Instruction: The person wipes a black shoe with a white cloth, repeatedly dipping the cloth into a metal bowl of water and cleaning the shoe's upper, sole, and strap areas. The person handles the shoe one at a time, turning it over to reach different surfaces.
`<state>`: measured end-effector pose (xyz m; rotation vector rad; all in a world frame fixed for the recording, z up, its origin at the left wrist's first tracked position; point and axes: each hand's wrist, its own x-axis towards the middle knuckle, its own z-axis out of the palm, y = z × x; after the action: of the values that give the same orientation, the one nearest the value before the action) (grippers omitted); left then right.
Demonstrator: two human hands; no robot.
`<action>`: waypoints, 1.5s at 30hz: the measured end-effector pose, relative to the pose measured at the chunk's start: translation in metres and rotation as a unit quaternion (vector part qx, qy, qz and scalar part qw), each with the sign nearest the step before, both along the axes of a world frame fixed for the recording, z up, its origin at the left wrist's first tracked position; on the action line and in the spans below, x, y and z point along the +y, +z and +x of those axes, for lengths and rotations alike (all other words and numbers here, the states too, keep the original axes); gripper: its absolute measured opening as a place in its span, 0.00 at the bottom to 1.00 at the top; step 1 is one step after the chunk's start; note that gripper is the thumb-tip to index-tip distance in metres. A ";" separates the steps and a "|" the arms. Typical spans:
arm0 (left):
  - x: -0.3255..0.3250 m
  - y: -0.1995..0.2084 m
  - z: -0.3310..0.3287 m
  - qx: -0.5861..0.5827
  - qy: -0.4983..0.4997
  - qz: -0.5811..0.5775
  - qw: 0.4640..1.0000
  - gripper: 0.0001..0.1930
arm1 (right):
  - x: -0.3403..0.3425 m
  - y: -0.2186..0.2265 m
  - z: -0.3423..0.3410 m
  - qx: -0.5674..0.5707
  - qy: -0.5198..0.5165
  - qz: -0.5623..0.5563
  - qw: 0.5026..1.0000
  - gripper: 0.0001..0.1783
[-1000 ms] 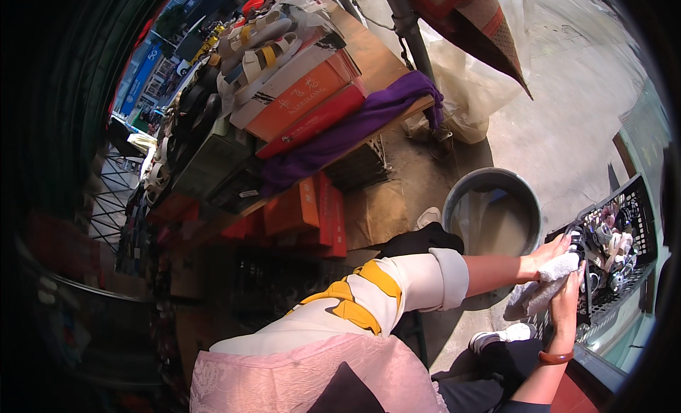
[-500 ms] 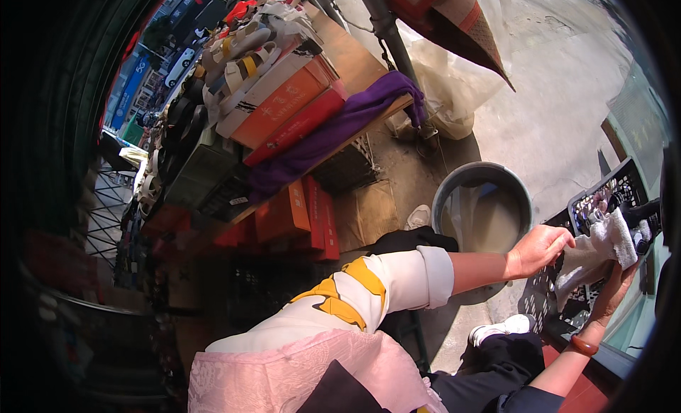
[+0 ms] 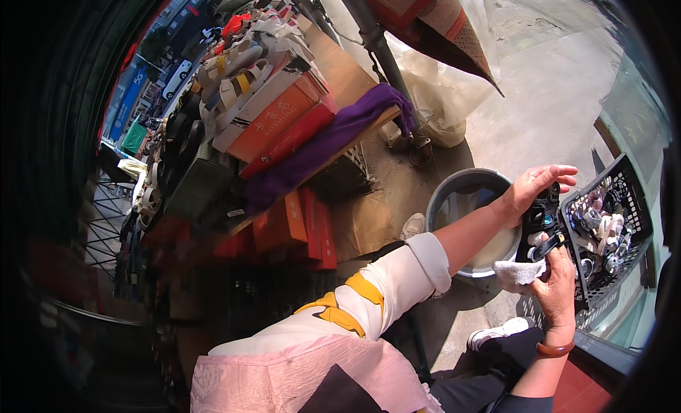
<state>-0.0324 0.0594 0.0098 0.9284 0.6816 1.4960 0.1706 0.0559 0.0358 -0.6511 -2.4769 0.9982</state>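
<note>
A black strappy sandal [image 3: 545,218] is held upright between my hands, beside the bucket and the basket. My right hand [image 3: 557,289], with a brown bangle at its wrist, grips the sandal's lower end. The same hand keeps a greyish-white cloth [image 3: 518,273] bunched on its left side. My left hand [image 3: 528,193] is at the sandal's upper end, fingers stretched out over it; its thumb is hard to make out. Just right of the sandal stands a black plastic basket [image 3: 617,289], with several light-coloured strappy sandals [image 3: 606,228] heaped inside.
A grey bucket [image 3: 443,193] of cloudy water stands under my left forearm. To the left, a table edge carries a purple cloth [image 3: 340,133], shoe boxes [image 3: 284,118] and piled sandals. A metal pole [image 3: 369,37] rises behind. Glass panes edge the right side.
The black sandal has come up between my hands. Both hands have moved left from over the basket, the cloth staying in the right one. My left hand's fingers have straightened.
</note>
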 end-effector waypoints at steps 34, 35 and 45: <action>-0.027 -0.068 0.034 -0.272 -0.012 -0.193 0.943 0.23 | -0.031 -0.021 -0.040 -0.181 -0.121 0.042 0.975 0.34; -0.026 -0.064 0.034 -0.250 -0.003 -0.210 0.945 0.22 | -0.030 -0.026 -0.039 -0.198 -0.123 0.034 0.972 0.36; -0.027 -0.043 0.046 -0.265 -0.001 -0.142 0.954 0.19 | -0.024 -0.033 -0.016 -0.032 -0.099 0.056 0.993 0.28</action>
<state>0.0134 0.0324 -0.0332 0.2843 0.4776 1.5079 0.1549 0.0319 0.0031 -0.8828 -2.4442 0.7702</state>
